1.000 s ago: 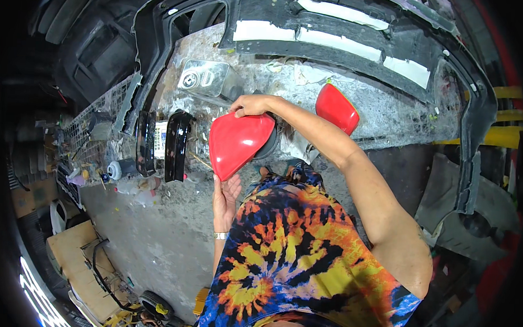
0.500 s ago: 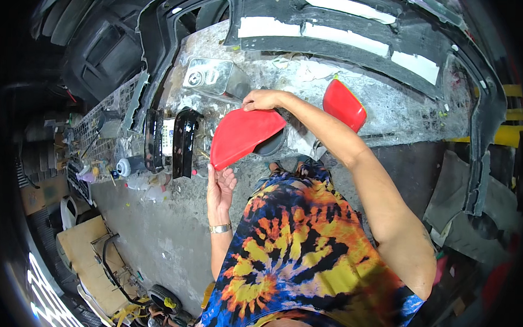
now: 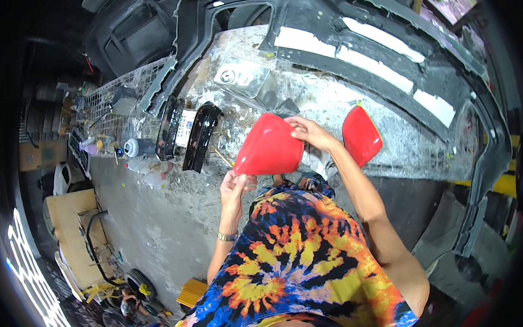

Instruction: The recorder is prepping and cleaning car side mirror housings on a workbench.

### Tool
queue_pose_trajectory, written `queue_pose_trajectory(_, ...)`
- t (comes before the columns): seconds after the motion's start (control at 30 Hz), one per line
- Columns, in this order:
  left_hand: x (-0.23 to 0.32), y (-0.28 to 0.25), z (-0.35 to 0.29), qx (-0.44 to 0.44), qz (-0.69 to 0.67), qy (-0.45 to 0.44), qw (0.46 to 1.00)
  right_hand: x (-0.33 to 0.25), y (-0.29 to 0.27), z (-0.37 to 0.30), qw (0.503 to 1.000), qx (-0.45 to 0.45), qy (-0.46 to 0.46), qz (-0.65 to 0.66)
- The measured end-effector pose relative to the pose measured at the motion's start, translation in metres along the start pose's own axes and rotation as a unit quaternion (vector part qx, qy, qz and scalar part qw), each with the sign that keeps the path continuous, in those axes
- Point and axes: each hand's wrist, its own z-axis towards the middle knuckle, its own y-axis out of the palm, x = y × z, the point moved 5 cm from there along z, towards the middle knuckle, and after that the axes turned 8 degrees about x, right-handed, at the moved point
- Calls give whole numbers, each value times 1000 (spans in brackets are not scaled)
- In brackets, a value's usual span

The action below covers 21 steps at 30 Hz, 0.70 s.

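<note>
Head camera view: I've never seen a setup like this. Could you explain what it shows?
There is no machine, only a person's two bare hands. A fisheye camera worn on the head looks down, so straight edges bend. The left hand pinches the lower-left corner of a glossy red rounded panel; the right hand holds its upper-right edge. On the pale, stained work surface are another red panel with a yellowish edge, a silver rectangular metal can and, toward the left, two glossy black curved strips. A large dark-grey curved shell with white patches arches across the far side.
</note>
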Motion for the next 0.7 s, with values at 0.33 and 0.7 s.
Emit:
queue_pose_trajectory(0.33,-7,-31,-6,36,31,-12,999,-36,30,-59,994,95,-51,6)
queue_pose_trajectory(0.7,33,-39,16,13,31,89,995,-10,65,-72,968,164,-75,174)
